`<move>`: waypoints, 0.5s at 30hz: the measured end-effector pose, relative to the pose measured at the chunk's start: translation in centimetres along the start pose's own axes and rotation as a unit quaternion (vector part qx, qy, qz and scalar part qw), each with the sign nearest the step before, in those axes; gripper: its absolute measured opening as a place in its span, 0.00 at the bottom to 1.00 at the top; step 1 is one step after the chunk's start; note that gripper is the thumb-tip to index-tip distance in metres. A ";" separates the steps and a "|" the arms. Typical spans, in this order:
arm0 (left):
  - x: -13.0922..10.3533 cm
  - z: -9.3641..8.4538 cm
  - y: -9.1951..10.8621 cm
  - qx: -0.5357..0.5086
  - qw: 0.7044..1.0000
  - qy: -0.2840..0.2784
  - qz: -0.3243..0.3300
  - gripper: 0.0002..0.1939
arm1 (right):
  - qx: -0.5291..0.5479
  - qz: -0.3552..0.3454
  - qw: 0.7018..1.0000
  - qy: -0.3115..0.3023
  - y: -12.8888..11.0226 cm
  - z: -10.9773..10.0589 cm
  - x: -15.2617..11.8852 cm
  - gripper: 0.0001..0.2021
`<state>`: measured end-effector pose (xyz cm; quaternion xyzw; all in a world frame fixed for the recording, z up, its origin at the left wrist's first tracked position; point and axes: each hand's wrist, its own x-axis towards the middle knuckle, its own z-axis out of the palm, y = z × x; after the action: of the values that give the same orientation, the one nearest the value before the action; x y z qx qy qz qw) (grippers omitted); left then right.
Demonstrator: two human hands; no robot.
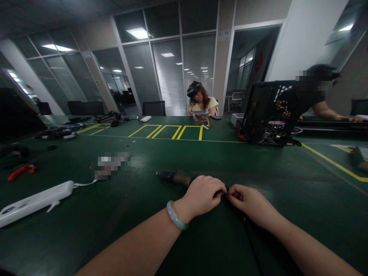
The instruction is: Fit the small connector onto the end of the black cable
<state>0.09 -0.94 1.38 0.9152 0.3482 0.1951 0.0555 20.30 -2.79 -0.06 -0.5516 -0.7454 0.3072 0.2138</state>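
My left hand [204, 193], with a pale green bangle on its wrist, is closed over the back part of a dark electric screwdriver [179, 178]. The tool lies across the table, its narrow tip pointing left. Close against those fingertips, my right hand [247, 199] is closed in a pinch at the tool's rear end, where a thin black cord [253, 241] appears. The cord runs under my right hand and down toward the table's near edge. My fingers hide the exact spot where tool and cord meet.
A white power strip [37, 203] and red-handled pliers [21, 171] lie left. Cables [59, 132] are heaped behind them. A black computer case [264, 115] stands back right. One person [212, 105] sits opposite behind a power supply unit [201, 116]; another person [313, 92] leans in at right.
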 end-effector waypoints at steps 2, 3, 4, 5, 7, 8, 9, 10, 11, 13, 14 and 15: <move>0.0 0.0 0.1 0.000 1.000 0.004 -0.016 0.10 | 0.002 0.004 1.000 0.000 0.1 0.0 0.0 0.08; 0.0 0.0 0.1 -0.001 1.000 0.007 -0.022 0.11 | 0.003 0.006 1.000 -0.001 0.1 0.0 0.0 0.08; 0.0 0.0 0.1 -0.003 1.000 0.010 -0.026 0.10 | 0.004 0.007 1.000 -0.003 0.2 0.0 0.0 0.08; 0.0 0.0 0.1 -0.004 1.000 0.013 -0.027 0.09 | 0.006 0.008 1.000 -0.004 0.3 0.0 0.0 0.08; 0.0 0.1 0.1 -0.007 1.000 0.014 -0.025 0.07 | 0.007 0.008 1.000 -0.006 0.3 0.0 0.0 0.09; 0.0 0.1 0.1 -0.006 1.000 0.013 -0.024 0.06 | 0.006 0.007 1.000 -0.006 0.4 0.0 0.0 0.09; 0.0 0.2 0.1 -0.005 1.000 0.011 -0.023 0.06 | 0.004 0.006 1.000 -0.005 0.4 0.0 0.0 0.09; 0.0 0.2 0.1 -0.003 1.000 0.007 -0.021 0.06 | 0.002 0.005 1.000 -0.004 0.4 0.0 0.0 0.09; 0.0 0.2 0.1 -0.001 1.000 0.004 -0.017 0.06 | 0.000 0.004 1.000 -0.003 0.3 0.0 0.0 0.09; 0.0 0.1 0.1 0.002 1.000 0.001 -0.008 0.06 | -0.003 0.001 1.000 0.002 0.3 0.0 0.1 0.08; 0.0 0.1 0.1 0.002 1.000 0.001 -0.002 0.07 | -0.003 -0.001 1.000 0.003 0.3 0.0 0.1 0.08; 0.0 0.0 0.1 0.001 1.000 0.002 0.003 0.07 | -0.003 -0.002 1.000 0.003 0.2 0.0 0.1 0.08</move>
<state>0.14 -1.02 1.35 0.9159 0.3458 0.1967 0.0538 20.46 -2.67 -0.20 -0.5516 -0.7468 0.3028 0.2151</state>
